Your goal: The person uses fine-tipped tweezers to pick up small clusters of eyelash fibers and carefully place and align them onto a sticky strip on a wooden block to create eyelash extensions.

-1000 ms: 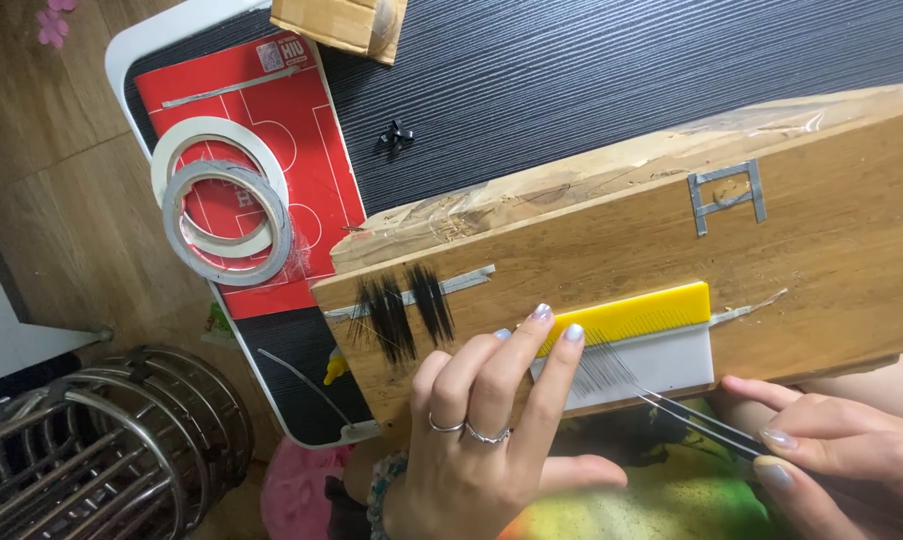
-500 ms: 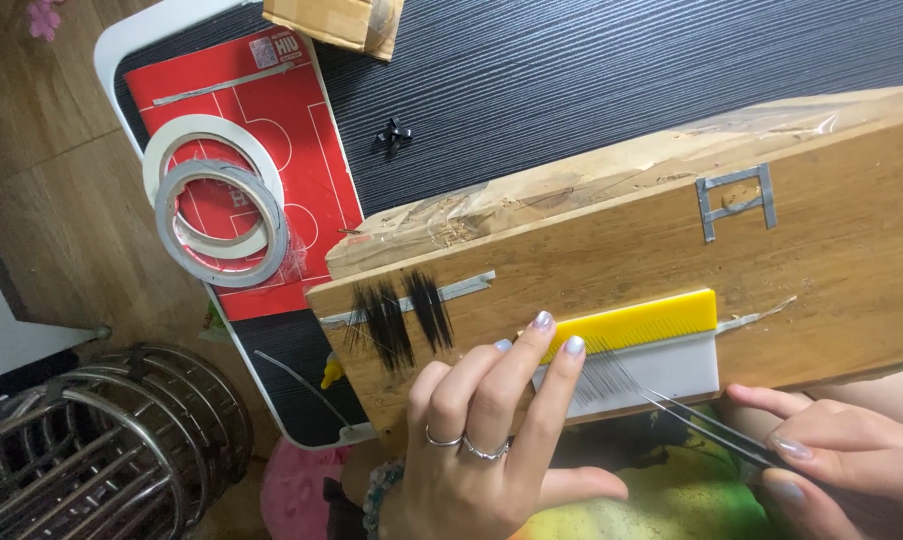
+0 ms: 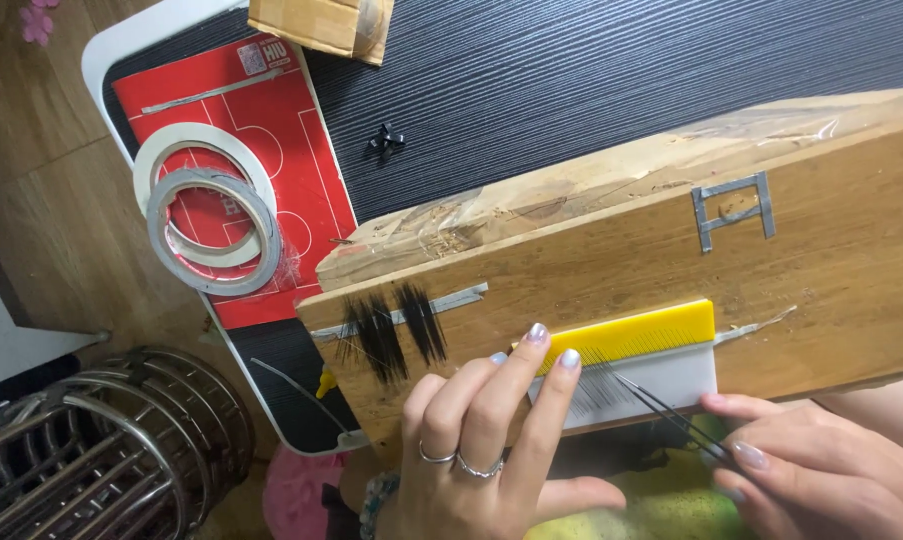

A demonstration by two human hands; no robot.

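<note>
Left hand (image 3: 491, 450) flat, fingers spread and pressing down; right hand (image 3: 821, 470) pinched closed, knuckles up.

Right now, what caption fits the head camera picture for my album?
Left hand steadies a yellow-and-white strip on a wooden board while right hand works thin metal tweezers.

one head view looks steeply down, close above the wooden board (image 3: 671, 260).

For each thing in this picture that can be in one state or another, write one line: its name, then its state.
Left hand: fingertips pressed on the yellow strip.
Right hand: pinching tweezers, tips over the white card.
Wooden board: tilted, resting on the black table.
Black hair tufts: stuck under a tape strip on the board.
Two tape rolls: lying flat, overlapping, on the red sheet.
</note>
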